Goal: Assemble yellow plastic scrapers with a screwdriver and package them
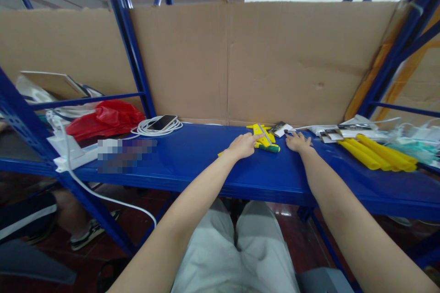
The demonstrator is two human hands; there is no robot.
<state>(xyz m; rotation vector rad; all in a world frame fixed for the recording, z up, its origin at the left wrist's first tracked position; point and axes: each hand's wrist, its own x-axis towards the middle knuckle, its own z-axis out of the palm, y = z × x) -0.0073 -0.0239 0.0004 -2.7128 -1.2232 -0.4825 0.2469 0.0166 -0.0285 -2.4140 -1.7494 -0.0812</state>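
My left hand (243,145) is at a yellow toy plane (264,138) with a green nose, on the blue shelf top. The index finger reaches onto the plane's wing and the other fingers are curled in, partly hidden. A small yellow piece (220,153) shows beside my left forearm. My right hand (298,142) lies just right of the plane, palm down with fingers spread. Close to its fingertips are a small dark item (286,132), too small to name, and a black-and-white card or packet (281,128).
Yellow rolls (378,154) and thin boxes (338,133) lie on the right. At left are a phone (163,122) on a coiled white cable (142,128), a red bag (110,116) and a white bracket (82,155). Cardboard (275,64) walls the back; blue posts (129,41) flank it. Another person's leg (70,210) shows lower left.
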